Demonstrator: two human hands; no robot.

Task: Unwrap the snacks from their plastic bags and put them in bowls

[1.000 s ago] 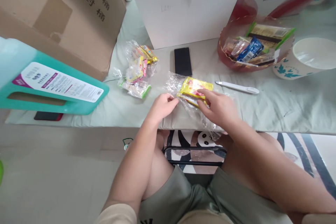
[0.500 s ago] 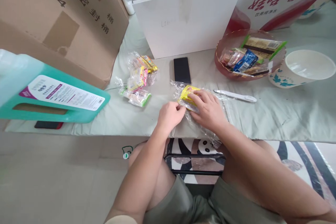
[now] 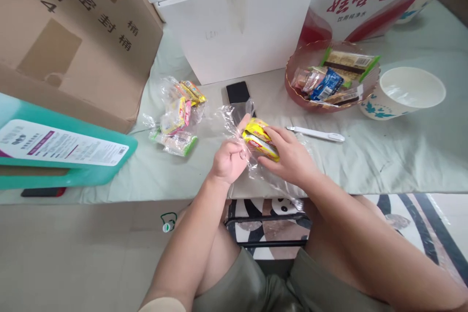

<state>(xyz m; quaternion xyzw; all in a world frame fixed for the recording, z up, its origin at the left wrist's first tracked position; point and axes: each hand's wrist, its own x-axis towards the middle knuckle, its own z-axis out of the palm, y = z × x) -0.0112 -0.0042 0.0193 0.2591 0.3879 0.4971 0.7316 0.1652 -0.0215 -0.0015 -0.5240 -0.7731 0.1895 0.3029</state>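
Yellow snack packets [image 3: 260,137], seemingly two together, are gripped by my right hand [image 3: 294,158], its thumb below and fingers over the right end. Around them is a clear plastic bag [image 3: 268,180] that drapes over the table's front edge. At the packets' left end, my left hand [image 3: 229,160] holds the crinkled bag film, one finger pointing up along it; its exact grip is partly blurred by the shiny plastic. Behind the bag lies a black phone [image 3: 237,91], partly covered by the film. A white-handled knife or cutter [image 3: 318,134] rests right of my right hand.
Left of my hands is a pile of small bagged snacks [image 3: 179,117]. A reddish bowl [image 3: 298,95] of wrapped snacks and a paper cup [image 3: 387,107] stand right. A green liquid jug [image 3: 120,161], cardboard box [image 3: 120,73] and white box [image 3: 248,44] border the table.
The yellow packets have turned so their ends and red print show. My left hand has opened up somewhat, raising the bag film, which now overlaps the phone. The camera view has shifted slightly right.
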